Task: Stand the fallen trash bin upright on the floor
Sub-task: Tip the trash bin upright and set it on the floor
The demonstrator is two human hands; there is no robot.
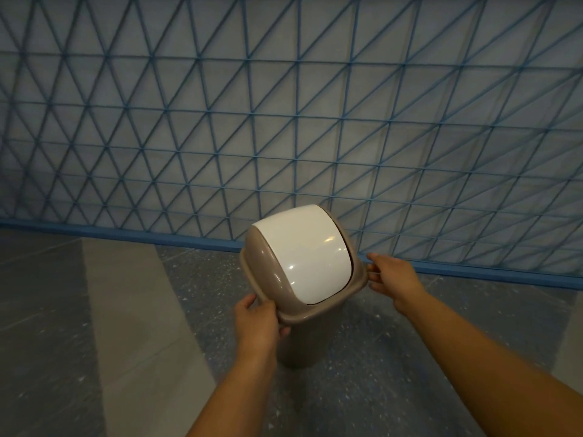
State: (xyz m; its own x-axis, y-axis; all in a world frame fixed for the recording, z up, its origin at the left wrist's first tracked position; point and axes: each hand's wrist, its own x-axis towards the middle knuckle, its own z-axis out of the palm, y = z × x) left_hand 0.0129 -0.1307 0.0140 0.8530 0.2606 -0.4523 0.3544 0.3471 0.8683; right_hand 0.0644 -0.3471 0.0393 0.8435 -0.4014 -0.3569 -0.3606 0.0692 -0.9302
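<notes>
Forearms low in the frame, both hands on the bin's top rim.

From my seat I see the left hand (258, 320) with its fingers (249, 302) curled over the near-left lip of the trash bin (299, 342), thumb tucked under; the right hand (392, 279) pinches the rim's right edge between its fingertips (372, 266) and thumb. Outward from there, the white swing lid (303, 257) faces up toward me, and the brown body drops to the floor (126, 310) at lower centre, near the blue lattice wall (284, 105). I judge the bin almost vertical but tipped toward the upper left. Risks as I read them: both grips sit on the lid collar, so it could pop off the body, and letting go before the base sits flat could topple it leftward again.
</notes>
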